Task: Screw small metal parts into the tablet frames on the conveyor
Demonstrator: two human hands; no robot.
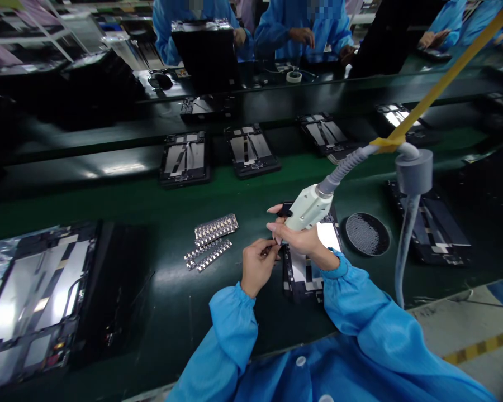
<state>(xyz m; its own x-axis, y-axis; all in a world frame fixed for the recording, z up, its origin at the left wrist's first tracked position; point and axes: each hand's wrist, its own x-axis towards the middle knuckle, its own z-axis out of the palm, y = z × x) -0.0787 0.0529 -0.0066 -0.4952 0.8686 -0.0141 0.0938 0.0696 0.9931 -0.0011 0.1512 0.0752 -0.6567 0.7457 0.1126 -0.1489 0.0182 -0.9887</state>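
Note:
My right hand is wrapped round a pale green electric screwdriver, whose tip points down and left. The fingers of my left hand are pinched close to that tip; whatever they hold is too small or hidden to make out. Under my right hand lies an opened tablet with silver inner plates and a dark frame, partly covered by the hand and tool. Left of my left hand are a panel of small circuit boards and loose board strips. A round black dish of tiny screws sits right of the tablet.
A yellow strap and grey cable hang at the right. Another opened tablet lies there. Stacked tablets stand at the left, and several more lie beyond. Co-workers in blue sleeves work across the bench.

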